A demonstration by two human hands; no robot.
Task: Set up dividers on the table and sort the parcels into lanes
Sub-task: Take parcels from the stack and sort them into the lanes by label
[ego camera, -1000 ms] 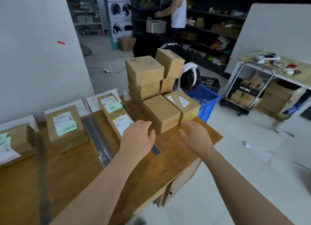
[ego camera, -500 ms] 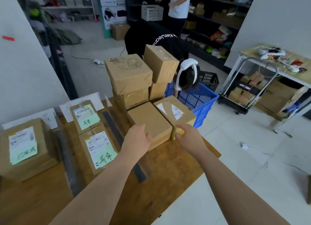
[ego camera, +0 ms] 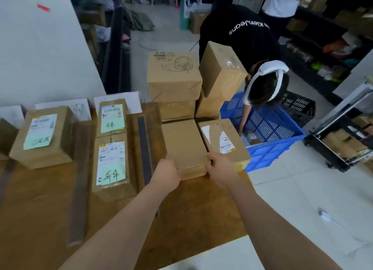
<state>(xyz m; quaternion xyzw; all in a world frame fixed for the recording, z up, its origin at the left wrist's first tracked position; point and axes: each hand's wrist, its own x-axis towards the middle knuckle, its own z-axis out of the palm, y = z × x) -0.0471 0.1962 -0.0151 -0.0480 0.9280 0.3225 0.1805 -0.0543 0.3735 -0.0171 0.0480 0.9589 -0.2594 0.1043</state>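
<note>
Plainly, both hands have hold of the plain box (ego camera: 184, 144). The left hand (ego camera: 168, 171) grips its near left corner and the right hand (ego camera: 221, 168) its near right corner, fingers curled round the edges. The box lies flat on the worktop (ego camera: 191, 219), right of a dark divider (ego camera: 144, 148). Its right side sits touching or just beside a labelled box (ego camera: 224, 140), and its far edge is close to the stack (ego camera: 174, 75) behind.

It looks like stiff, square-edged card, so it should keep its shape under a two-sided squeeze. Weight cannot be read, though the shallow build suggests light to moderate. The matt card should not slip in dry palms. The present hold seems best: palms on opposite sides, fingers going under once the near edge tips up. The close neighbour leaves little finger room on the right, so drawing the box nearer first would free its sides. No label shows on top, so it may need turning to find its lane.
</note>
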